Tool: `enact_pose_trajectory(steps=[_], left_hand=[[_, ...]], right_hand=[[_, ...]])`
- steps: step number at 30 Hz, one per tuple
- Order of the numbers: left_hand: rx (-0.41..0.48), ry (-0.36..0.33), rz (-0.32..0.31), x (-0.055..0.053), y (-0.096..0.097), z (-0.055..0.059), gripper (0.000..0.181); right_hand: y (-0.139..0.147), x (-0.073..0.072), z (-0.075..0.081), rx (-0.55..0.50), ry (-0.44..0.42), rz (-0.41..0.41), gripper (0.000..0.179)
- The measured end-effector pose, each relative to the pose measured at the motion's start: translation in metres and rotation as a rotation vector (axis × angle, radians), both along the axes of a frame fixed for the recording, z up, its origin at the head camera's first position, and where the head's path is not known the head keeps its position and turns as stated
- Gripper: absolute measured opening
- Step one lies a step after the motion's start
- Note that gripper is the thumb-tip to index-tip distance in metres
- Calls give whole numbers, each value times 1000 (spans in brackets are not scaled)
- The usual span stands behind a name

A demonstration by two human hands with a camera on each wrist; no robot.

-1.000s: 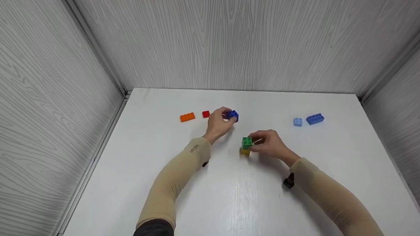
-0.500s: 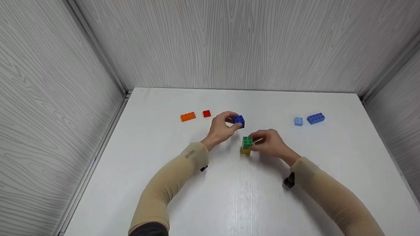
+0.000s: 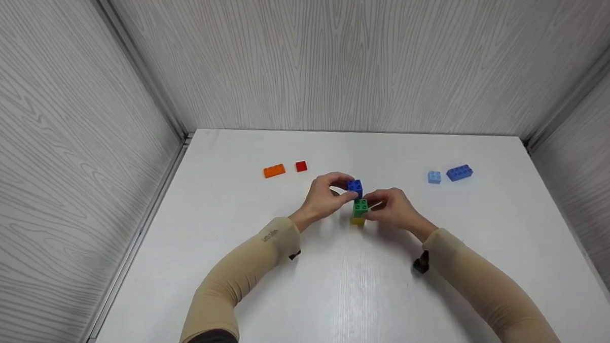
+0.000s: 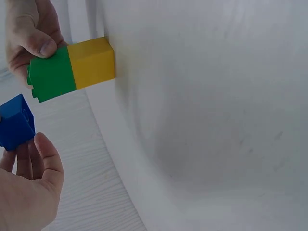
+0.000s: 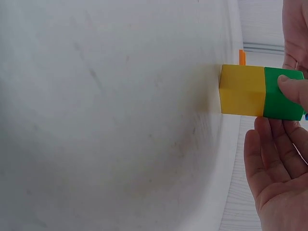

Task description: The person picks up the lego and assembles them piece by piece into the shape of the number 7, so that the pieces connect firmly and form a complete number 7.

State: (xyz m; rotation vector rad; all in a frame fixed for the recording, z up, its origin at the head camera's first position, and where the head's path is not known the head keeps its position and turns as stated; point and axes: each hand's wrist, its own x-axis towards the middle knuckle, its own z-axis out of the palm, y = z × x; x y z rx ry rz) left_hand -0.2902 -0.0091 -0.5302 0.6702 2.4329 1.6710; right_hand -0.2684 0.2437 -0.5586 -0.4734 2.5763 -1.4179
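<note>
A dark blue toy brick [image 3: 355,187] is pinched between the thumb and fingers of my left hand [image 3: 322,198]. In the left wrist view the blue brick [image 4: 17,123] is held apart from the green brick [image 4: 52,75], a short way off its studded end. That green brick [image 3: 360,207] sits on a yellow brick [image 3: 358,221], which stands on the table. My right hand [image 3: 395,209] grips the green brick from the right, its thumb on one face in the right wrist view, above the yellow brick [image 5: 243,90].
An orange brick [image 3: 274,171] and a small red brick [image 3: 301,166] lie at the back left of the white table [image 3: 309,303]. A light blue brick [image 3: 434,177] and a longer blue brick [image 3: 460,172] lie at the back right. Panels enclose the table's back and sides.
My left hand has carried the dark blue brick right and toward me, from behind the stack to just over the green brick. The right hand has stayed on the green brick.
</note>
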Motion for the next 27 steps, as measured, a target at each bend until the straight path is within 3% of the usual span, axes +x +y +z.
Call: enact_pose_trajectory(steps=[8, 20, 27], left_hand=[[17, 25, -67, 6, 5, 0, 35], [-30, 54, -105, 11, 7, -5, 35], [-94, 163, -126, 10, 11, -8, 32]], right_hand=[[-1, -1, -1, -20, 12, 8, 39], [-2, -2, -2, -50, 43, 23, 35], [0, -2, -3, -62, 35, 13, 36]])
